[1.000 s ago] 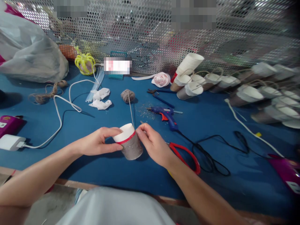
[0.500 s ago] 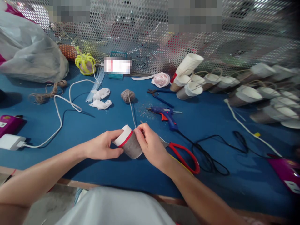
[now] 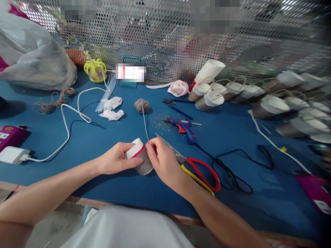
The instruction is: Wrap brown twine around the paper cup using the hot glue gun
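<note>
Left hand (image 3: 117, 161), right hand (image 3: 161, 162) grip cup (image 3: 141, 159).

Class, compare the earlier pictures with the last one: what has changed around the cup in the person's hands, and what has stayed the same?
The cup has tipped further, its white end turning toward the left hand, and the right hand has closed over more of its wrapped side. The scissors now show more fully, blade and yellow handle uncovered. Both hands kept hold of the cup; the string ball, glue gun and table stayed put.
</note>
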The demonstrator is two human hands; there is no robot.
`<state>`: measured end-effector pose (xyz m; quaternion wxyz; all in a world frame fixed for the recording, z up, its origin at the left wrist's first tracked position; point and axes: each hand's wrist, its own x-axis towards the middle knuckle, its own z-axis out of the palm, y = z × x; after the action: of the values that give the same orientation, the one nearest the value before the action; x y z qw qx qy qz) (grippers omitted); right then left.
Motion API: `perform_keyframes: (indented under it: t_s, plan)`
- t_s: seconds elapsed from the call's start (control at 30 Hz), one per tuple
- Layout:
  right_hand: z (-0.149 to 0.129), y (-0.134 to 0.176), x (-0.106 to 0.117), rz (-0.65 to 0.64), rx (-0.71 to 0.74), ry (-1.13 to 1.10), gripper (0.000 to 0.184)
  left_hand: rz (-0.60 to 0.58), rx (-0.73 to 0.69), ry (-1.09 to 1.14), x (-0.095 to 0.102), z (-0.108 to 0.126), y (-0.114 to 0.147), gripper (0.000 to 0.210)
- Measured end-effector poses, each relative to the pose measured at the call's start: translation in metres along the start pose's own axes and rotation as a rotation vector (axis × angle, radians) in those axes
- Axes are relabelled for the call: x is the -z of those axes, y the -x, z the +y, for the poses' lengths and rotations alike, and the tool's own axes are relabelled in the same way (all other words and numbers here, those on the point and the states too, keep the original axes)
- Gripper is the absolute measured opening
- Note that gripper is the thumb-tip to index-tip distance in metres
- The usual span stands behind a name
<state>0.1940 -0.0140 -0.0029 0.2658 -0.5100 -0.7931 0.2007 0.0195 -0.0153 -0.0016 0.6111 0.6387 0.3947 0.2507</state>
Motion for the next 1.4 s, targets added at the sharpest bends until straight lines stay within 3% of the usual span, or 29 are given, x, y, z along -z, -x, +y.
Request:
perform_keyframes:
  t_s: [0.43, 0.7, 1.0, 1.4]
  plan:
    - [0.003, -0.002, 0.006, 0.032, 0.083, 0.001, 0.015, -0.047, -0.237, -0.156, 0.008, 0.002, 0.000, 0.013]
    - [0.003, -0.002, 0.010, -0.070, -0.017, -0.091, 0.014, -0.055, -0.375, -0.248, 0.012, -0.005, -0.003, 0.012]
    - [0.008, -0.002, 0.002, -0.002, 0.036, 0.035, 0.017, 0.061, -0.108, -0.325, 0.006, -0.001, -0.003, 0.018]
    - [0.003, 0.001, -0.002, 0.035, 0.117, 0.132, 0.016, 0.041, -0.066, -0.181, -0.001, -0.004, -0.004, 0.025]
